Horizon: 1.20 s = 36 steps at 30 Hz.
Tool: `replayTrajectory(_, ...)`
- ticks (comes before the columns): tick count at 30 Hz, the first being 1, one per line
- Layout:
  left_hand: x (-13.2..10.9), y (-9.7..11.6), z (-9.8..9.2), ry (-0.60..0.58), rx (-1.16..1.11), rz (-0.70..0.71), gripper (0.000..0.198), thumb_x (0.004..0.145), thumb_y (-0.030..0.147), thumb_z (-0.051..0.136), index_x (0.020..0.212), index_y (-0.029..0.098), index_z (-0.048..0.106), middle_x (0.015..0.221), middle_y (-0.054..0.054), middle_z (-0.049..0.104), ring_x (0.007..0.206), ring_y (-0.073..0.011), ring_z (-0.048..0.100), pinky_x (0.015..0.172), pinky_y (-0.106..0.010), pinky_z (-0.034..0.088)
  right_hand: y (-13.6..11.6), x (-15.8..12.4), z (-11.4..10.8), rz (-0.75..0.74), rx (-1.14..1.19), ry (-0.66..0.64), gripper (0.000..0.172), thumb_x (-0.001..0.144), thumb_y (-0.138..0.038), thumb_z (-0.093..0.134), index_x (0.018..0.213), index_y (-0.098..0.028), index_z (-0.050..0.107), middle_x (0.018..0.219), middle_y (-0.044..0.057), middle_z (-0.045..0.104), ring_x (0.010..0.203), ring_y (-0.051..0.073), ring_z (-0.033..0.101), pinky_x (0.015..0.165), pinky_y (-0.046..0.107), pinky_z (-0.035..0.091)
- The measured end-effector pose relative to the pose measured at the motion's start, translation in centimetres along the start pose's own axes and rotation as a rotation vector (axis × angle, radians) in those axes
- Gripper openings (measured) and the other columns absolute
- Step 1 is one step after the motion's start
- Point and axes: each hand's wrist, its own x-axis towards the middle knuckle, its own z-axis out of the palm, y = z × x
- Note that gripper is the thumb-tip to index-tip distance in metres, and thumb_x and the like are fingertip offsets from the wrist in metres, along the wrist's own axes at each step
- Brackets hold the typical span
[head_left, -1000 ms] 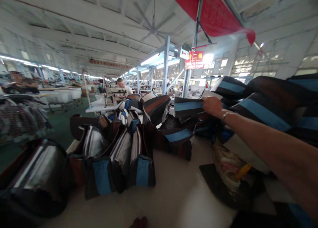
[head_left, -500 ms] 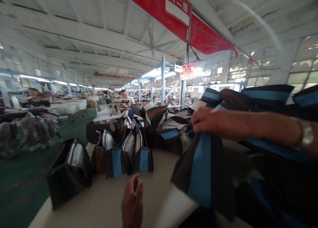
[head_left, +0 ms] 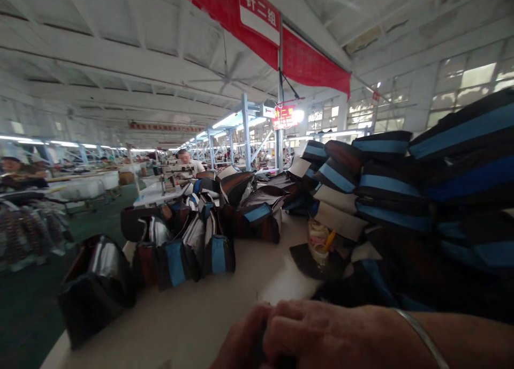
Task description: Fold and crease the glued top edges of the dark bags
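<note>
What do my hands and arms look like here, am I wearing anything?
No gloves. The right hand has a thin silver bangle at the wrist, and its forearm shows no sleeve. The left hand is only partly in view, with nothing worn that shows.

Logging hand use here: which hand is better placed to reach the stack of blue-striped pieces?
Likely the right. The right hand lies over the left hand, on the side where the stack of blue-striped pieces rises; the left hand sits farther from it.
</note>
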Motion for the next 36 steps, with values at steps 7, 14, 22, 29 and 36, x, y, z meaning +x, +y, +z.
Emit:
replayTrajectory(7, 1.7, 1.6, 0.2, -0.113, -0.071, -0.167, 0.063, 0.076, 0.077, 0.061, 0.078, 0.014, 0.060, 0.075, -0.001, 0.054, 0.071, -0.0157, 0.046, 0.063, -0.025, 0.040, 1.6, -1.5, 0.6, 0.060, 0.107, 0.161, 0.025, 0.080, -0.024, 0.072, 0.101, -0.021, 0.059, 0.123, 0.006, 0.050, 0.116, 0.020, 0.047, 0.096, 0.029, 0.046)
replayTrajectory(14, 1.6, 1.3, -0.1, -0.176, -0.134, -0.286, 0.049, 0.082, 0.060, 0.066, 0.084, 0.011, 0.066, 0.068, 0.003, 0.045, 0.064, -0.0113, 0.035, 0.057, -0.025, 0.025, 5.4, -2.8, 3.8, 0.546, 0.726, 0.170, 0.063, 0.058, -0.052, 0.089, 0.098, -0.015, 0.059, 0.081, -0.003, 0.052, 0.068, 0.008, 0.043, 0.056, 0.017, 0.035)
replayTrajectory(22, 1.9, 0.6, -1.2, -0.253, -0.176, -0.269, 0.050, 0.084, 0.061, 0.066, 0.089, 0.012, 0.067, 0.073, 0.002, 0.046, 0.067, -0.0115, 0.037, 0.060, -0.025, 0.027, 4.7, -2.7, 3.9, 0.487, 0.998, 0.219, 0.043, 0.069, -0.037, 0.086, 0.091, -0.013, 0.059, 0.072, -0.004, 0.049, 0.061, 0.005, 0.039, 0.052, 0.017, 0.031)
replayTrajectory(29, 2.8, 0.5, -1.3, -0.273, -0.167, -0.270, 0.036, 0.091, 0.049, 0.062, 0.093, 0.013, 0.068, 0.078, 0.002, 0.048, 0.073, -0.0123, 0.040, 0.066, -0.026, 0.030, 5.2, -2.2, 3.0, 0.563, 1.041, 0.253, 0.044, 0.075, -0.049, 0.080, 0.091, -0.011, 0.064, 0.072, -0.004, 0.051, 0.064, 0.006, 0.041, 0.056, 0.018, 0.031)
replayTrajectory(36, 3.0, 0.4, -1.4, -0.270, -0.168, -0.320, 0.033, 0.092, 0.045, 0.059, 0.089, 0.013, 0.066, 0.076, 0.003, 0.046, 0.071, -0.0122, 0.038, 0.065, -0.027, 0.029, 5.7, -2.2, 3.5, 0.647, 1.216, 0.254, 0.031, 0.072, -0.032, 0.081, 0.086, -0.009, 0.066, 0.071, -0.002, 0.058, 0.061, 0.006, 0.045, 0.055, 0.019, 0.032)
